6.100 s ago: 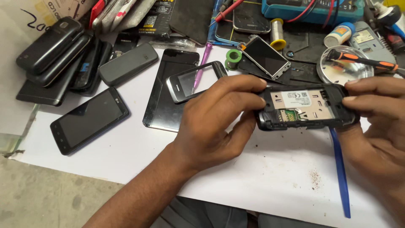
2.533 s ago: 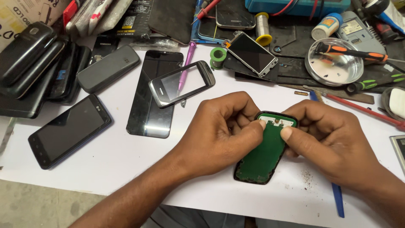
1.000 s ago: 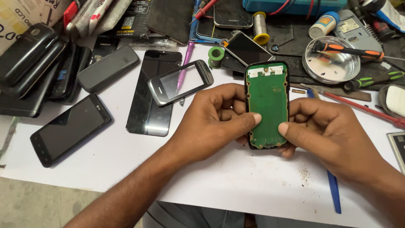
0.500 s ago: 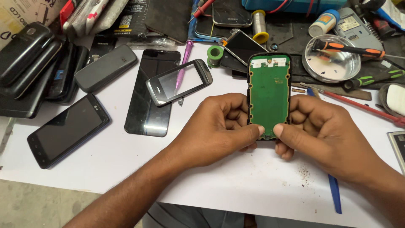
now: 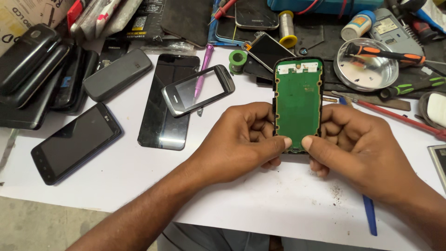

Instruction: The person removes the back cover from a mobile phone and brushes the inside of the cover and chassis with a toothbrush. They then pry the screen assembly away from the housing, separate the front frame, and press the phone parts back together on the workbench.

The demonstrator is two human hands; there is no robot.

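White bench (image 5: 139, 186): left hand (image 5: 241, 139), right hand (image 5: 357, 148) grip closed on green-boarded phone (image 5: 297, 102), long axis pointing away.

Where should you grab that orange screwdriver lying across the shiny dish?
Probably by the fat orange and black handle of the screwdriver, coming down from above. It lies flat across the metal dish, so the handle bridges the rim with room for fingers to close round it. The thin shaft points right, toward the clutter.
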